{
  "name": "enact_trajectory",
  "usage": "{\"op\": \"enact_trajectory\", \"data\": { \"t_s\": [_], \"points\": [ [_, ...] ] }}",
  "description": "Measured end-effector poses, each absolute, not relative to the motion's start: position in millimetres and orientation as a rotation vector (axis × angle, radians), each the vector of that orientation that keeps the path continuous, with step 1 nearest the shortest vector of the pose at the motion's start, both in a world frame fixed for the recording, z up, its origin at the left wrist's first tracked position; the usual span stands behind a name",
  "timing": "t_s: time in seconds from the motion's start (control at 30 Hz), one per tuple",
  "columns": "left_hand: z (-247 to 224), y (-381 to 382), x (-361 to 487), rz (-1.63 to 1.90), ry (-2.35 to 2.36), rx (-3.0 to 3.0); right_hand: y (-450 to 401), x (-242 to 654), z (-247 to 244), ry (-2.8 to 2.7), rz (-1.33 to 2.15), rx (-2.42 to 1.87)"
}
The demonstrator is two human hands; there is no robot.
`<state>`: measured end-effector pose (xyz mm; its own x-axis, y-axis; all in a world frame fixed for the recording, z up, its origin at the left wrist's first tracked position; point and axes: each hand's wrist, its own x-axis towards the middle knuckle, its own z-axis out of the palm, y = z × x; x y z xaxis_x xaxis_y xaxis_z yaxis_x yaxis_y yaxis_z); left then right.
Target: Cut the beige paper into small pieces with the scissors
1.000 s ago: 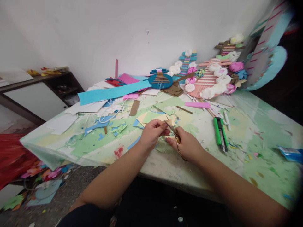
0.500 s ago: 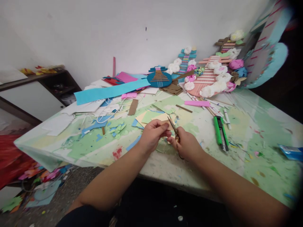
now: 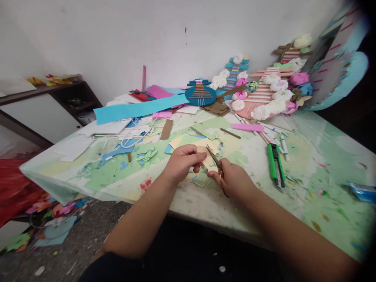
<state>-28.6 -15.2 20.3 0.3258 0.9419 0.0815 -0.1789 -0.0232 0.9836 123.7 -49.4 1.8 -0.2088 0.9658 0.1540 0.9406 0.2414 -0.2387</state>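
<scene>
In my left hand is a small piece of cream paper, pinched between thumb and fingers. My right hand grips a pair of scissors by the gold-coloured handles. The blades point up and to the left, slightly parted, beside the right edge of the paper. Both hands are above the front part of the table. Cream and green paper sheets lie just beyond my left hand. Green and blue paper scraps are scattered to its left.
A green utility knife lies right of my hands, near several markers and a pink strip. Behind stand paper-flower crafts, a teal oval craft and a long blue strip. White cord lies at left.
My left hand has shifted a little left, away from the scissors, and more of the cream paper shows. The scissors' blades look slightly wider apart. The whole view has shifted slightly.
</scene>
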Motion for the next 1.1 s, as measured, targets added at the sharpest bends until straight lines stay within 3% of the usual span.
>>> {"op": "enact_trajectory", "data": {
  "t_s": [0.27,0.63,1.1],
  "points": [
    [22.0,-16.2,-33.9,1.084,0.880,1.403,-50.6,122.0,1.3,-2.319,0.099,-1.782],
    [20.2,-17.2,-31.0,1.104,0.936,1.499,-53.3,123.2,4.7,-2.293,0.320,-1.658],
    [27.0,-20.3,-28.9,0.932,0.982,1.928,-56.4,121.2,5.4,-2.249,0.426,-1.615]
  ]
}}
